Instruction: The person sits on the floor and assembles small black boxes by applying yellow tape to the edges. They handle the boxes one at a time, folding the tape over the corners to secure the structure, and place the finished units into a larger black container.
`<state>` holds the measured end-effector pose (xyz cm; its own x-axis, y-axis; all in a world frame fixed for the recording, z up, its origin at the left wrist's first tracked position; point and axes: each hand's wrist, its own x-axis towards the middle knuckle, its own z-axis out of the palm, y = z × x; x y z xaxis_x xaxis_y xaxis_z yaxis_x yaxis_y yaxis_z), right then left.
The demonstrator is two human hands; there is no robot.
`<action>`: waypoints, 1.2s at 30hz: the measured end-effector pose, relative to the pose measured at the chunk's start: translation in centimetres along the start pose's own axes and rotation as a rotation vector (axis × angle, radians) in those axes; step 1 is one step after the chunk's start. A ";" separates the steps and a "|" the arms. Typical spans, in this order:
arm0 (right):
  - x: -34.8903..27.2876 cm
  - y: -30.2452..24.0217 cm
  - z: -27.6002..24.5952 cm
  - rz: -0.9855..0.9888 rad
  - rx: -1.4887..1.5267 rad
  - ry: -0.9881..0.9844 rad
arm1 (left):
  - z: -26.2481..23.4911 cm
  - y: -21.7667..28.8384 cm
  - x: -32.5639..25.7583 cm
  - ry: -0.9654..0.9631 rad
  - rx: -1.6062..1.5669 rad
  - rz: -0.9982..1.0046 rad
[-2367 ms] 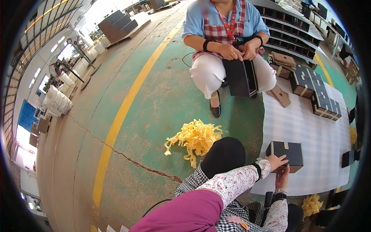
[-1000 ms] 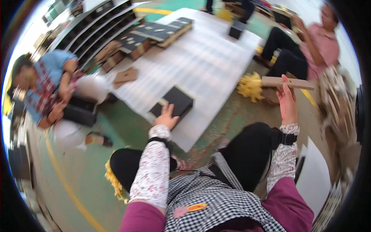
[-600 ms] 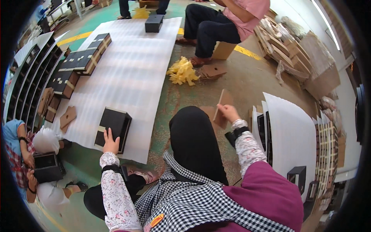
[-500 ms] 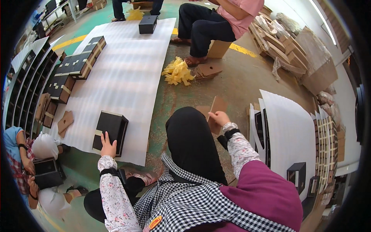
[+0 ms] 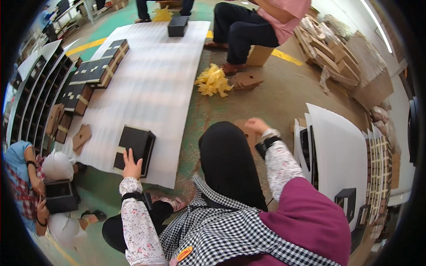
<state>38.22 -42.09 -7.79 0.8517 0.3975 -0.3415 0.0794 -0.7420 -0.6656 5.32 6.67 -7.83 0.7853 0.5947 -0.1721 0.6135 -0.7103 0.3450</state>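
My left hand (image 5: 132, 165) lies with fingers spread on the near side of a black box (image 5: 135, 141), by a strip of pale tape. The box rests on a long white foam sheet (image 5: 155, 88), its dark hollow side facing right. Beyond my right knee, my right hand (image 5: 256, 127) hovers close to brown cardboard pieces (image 5: 245, 129) low beside the knee. Its fingers look bent but are smeared by motion, so whether they grip any cardboard is unclear.
Taped black boxes (image 5: 95, 71) line the sheet's left side, near a loose cardboard piece (image 5: 81, 138). A co-worker at lower left holds another black box (image 5: 61, 195). Yellow strips (image 5: 213, 80) lie ahead by a seated person. White-sheeted panels (image 5: 335, 146) stand to my right.
My right hand held a cardboard piece upright; that upright piece no longer shows in it, and the hand sits slightly higher. My left hand stays on the box. The whole view has shifted slightly.
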 end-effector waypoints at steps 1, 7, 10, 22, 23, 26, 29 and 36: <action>0.8 1.9 -3.2 -0.156 -0.039 0.143 | 0.8 1.4 0.6 -0.015 -0.053 0.041; -6.7 -28.1 -9.1 -0.600 0.602 0.212 | 0.0 -2.0 0.4 0.129 -0.350 0.095; -10.7 -35.6 -4.5 -0.837 0.536 -0.127 | -1.8 -1.5 -0.6 0.091 -1.327 -0.118; -8.2 -32.8 18.8 -1.289 0.329 -0.474 | -5.5 6.7 -6.1 -0.111 -2.142 -0.108; -7.7 -32.9 18.7 -1.300 0.304 -0.457 | -5.5 7.9 -5.9 -0.106 -2.141 -0.193; -6.4 -32.8 19.4 -1.392 0.365 -0.268 | -4.8 10.8 -5.6 -0.106 -2.155 -0.225; -5.8 -33.2 18.6 -0.810 0.593 -0.854 | -2.6 9.5 -4.8 -0.270 -2.269 -0.099; -4.3 -32.4 17.6 -0.397 0.845 -0.864 | -1.3 10.9 -4.7 -0.177 -1.885 -0.366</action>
<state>22.88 -10.24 3.56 0.2068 0.9698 -0.1296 -0.3742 -0.0440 -0.9263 8.17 -3.36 -2.07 0.7312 0.4723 -0.4921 -0.0466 0.7544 0.6548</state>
